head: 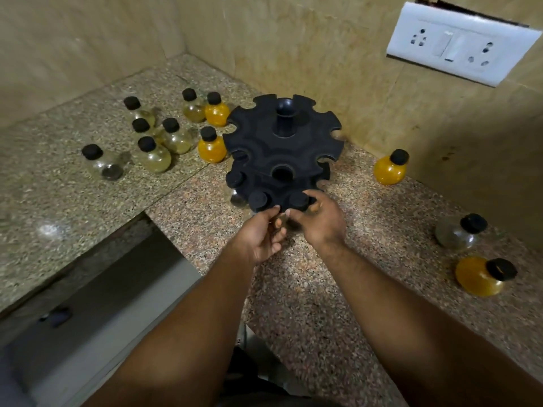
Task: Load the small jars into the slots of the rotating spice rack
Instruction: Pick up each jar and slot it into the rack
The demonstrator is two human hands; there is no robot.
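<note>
The black two-tier spice rack (282, 148) stands on the granite counter (323, 289) in the corner. Three black-capped jars sit in its lower tier, at the left (235, 180), front left (258, 198) and front (298, 199). My right hand (320, 221) has its thumb and fingers around the front jar just below the cap. My left hand (264, 233) is curled against the same jar's blurred glass body, thumb at the rack's lower rim; its grip is unclear. The upper tier's slots are empty.
Several clear and yellowish jars (155, 151) and two orange jars (211, 146) stand left of the rack. Right of it are an orange jar (390, 168), a tilted clear jar (458, 235) and a tilted orange jar (479, 276). A socket panel (461, 42) is on the wall.
</note>
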